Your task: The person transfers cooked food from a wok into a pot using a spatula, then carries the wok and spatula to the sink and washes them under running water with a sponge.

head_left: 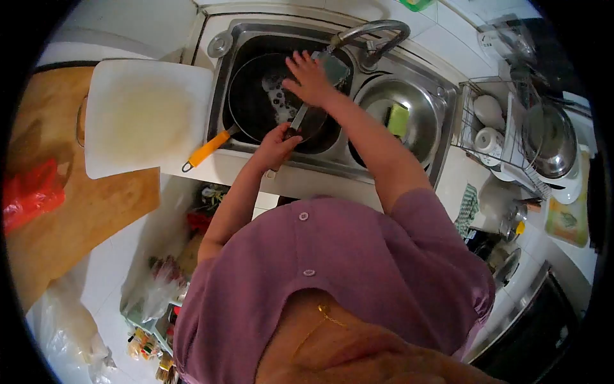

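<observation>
My left hand [276, 148] is closed round the dark handle of a metal spatula [299, 118], whose shank runs up and right under my right arm. A wide greyish blade, apparently its far end, shows beneath the faucet. My right hand [310, 80] is beside that blade with its fingers spread; whether the palm touches the spatula is hidden. Below both hands a dark frying pan [249, 96] sits in the left sink basin, with white suds and water inside. Its orange handle [210, 150] sticks out over the front left rim.
A curved faucet [384, 27] reaches over the left basin. In the round right basin [422, 137] lies a yellow-green sponge [398, 120]. A white cutting board [150, 118] rests on the wooden counter at left. At right stands a wire dish rack [473, 121] with crockery.
</observation>
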Action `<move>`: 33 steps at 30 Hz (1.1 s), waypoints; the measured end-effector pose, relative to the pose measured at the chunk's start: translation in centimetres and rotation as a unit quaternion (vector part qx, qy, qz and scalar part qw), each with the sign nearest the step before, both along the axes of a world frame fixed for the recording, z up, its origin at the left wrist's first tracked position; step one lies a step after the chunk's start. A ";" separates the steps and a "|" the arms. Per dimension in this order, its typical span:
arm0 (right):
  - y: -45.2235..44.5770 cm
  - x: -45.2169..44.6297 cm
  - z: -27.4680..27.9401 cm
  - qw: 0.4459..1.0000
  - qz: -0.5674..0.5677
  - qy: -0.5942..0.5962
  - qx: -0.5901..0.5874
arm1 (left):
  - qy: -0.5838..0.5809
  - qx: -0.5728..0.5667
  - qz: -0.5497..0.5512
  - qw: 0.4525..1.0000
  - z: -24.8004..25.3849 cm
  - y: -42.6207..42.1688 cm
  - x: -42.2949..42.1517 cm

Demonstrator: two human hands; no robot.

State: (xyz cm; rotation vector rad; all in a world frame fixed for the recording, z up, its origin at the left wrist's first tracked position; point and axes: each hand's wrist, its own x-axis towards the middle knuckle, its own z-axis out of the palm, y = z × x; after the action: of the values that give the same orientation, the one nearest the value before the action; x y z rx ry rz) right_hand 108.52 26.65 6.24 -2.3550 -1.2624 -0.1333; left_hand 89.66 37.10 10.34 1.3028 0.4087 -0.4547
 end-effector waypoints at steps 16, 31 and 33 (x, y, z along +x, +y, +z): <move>-3.9 8.7 5.2 0.647 -0.073 0.736 0.186 | -0.226 0.746 -0.105 0.618 0.2 6.4 -0.7; 1.1 2.5 7.3 0.986 0.057 -0.135 -0.079 | -0.155 0.560 0.027 0.814 -0.3 0.1 5.7; 2.0 -1.2 5.5 0.995 0.069 0.028 -0.061 | -0.168 0.509 0.091 0.839 -1.5 0.0 6.9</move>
State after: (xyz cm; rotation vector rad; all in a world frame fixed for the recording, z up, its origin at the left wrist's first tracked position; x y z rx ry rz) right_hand 107.36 28.60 11.73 -2.3456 -1.4375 0.0562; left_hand 96.56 37.11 8.88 2.3037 0.4876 0.2278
